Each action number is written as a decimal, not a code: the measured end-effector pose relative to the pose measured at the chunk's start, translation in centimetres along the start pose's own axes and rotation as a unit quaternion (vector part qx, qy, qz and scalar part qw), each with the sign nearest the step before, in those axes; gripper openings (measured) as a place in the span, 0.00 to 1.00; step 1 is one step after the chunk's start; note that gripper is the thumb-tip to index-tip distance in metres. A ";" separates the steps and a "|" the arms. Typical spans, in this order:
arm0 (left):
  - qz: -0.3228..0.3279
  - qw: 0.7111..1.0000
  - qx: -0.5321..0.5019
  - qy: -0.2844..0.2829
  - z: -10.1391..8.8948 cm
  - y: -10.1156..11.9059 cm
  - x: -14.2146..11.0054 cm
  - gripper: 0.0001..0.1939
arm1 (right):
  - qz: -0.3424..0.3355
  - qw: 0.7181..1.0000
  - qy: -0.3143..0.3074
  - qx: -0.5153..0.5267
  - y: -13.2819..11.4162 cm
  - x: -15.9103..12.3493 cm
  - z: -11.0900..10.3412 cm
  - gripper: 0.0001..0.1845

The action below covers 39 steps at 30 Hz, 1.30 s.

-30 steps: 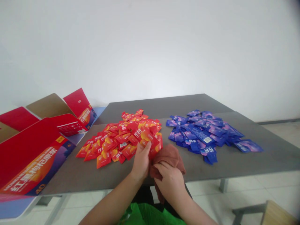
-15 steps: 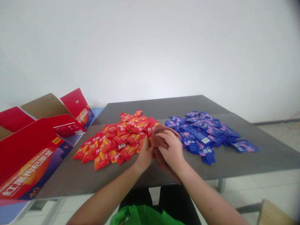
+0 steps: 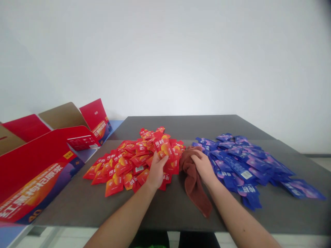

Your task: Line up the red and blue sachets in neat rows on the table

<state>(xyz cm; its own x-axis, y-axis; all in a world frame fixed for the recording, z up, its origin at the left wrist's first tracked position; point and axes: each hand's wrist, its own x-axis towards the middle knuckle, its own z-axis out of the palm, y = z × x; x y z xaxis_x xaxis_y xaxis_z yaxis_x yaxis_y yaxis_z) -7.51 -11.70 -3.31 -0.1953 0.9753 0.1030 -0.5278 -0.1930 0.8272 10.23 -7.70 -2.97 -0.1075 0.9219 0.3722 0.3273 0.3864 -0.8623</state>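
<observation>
My left hand [image 3: 156, 170] is closed on a red packet [image 3: 163, 148], held up at the right edge of a pile of red packets [image 3: 129, 162]. My right hand [image 3: 203, 166] rests on a brown cloth [image 3: 194, 182] with its fingers curled into it; the cloth lies on the table between the two piles and trails toward the near edge. A pile of blue packets [image 3: 243, 162] lies just right of my right hand.
The grey table [image 3: 168, 206] holds both piles. Open red cardboard boxes [image 3: 38, 162] with flaps raised stand at the left, partly on a blue surface. A white wall stands behind the table.
My hands have parted: the left now holds a red packet up by itself, and the right has laid the brown cloth on the table between the piles. The view has tilted.
</observation>
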 end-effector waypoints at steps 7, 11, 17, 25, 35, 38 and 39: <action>-0.238 0.961 -0.137 -0.016 1.0 -0.5 -1.4 0.11 | 0.082 0.979 0.052 0.181 0.8 -1.6 -0.1 0.13; -0.327 0.924 -0.187 -0.061 0.8 -0.4 -2.1 0.09 | 0.086 0.971 0.061 0.215 0.7 -1.4 -0.1 0.11; -0.365 0.858 -0.318 -0.174 0.5 0.0 -2.4 0.05 | 0.044 0.968 0.064 0.237 0.3 -1.6 -0.2 0.08; -0.416 0.860 -0.259 -0.144 0.5 -1.7 -3.6 0.16 | -0.194 0.978 -0.060 0.041 -0.9 -2.3 0.1 0.06; -0.329 0.887 -0.200 -0.255 0.9 -0.8 -2.8 0.06 | 0.006 0.990 0.140 0.005 0.8 -1.1 -0.6 0.07; -0.278 0.935 -0.077 -0.205 1.1 -0.5 -2.6 0.12 | -0.023 0.983 0.175 0.055 0.1 -1.3 -1.3 0.07; -0.258 0.952 -0.020 -0.165 1.2 -0.4 -2.6 0.13 | -0.032 0.980 0.184 0.061 -0.1 -1.5 -1.5 0.07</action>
<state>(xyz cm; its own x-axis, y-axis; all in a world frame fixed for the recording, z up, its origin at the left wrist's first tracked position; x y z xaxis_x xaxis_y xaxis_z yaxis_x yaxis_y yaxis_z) -5.77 -14.06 -3.28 0.3656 0.9206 -0.1373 -0.5145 0.3229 0.7944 11.80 -9.15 -2.87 0.2299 0.8310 0.5065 0.2141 0.4645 -0.8593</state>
